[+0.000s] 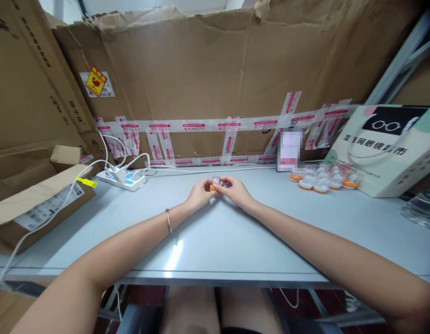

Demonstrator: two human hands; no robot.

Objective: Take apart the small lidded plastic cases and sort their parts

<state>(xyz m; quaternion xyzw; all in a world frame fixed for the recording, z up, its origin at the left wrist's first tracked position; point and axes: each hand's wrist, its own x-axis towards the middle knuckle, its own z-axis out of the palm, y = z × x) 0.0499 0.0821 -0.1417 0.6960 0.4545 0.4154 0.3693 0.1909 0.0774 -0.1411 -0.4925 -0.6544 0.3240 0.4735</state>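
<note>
Between my two hands, above the middle of the table, is a small clear plastic case [215, 181] with an orange base. My left hand [200, 194] grips it from the left, its fingers closed round the orange part. From the right, my right hand [235, 191] has its thumb and fingers closed on the same case. What lies inside the case is too small to tell. To the right of my hands, several similar clear cases [319, 178] with orange or white bases are grouped on the table.
A phone [289, 150] leans upright against the taped cardboard wall [201, 74]. Right of the cases stands a paper gift bag [382, 157]. On the left are a white power strip [131, 183] with cables and an open cardboard box [61, 199]. A clear container [422, 208] sits far right.
</note>
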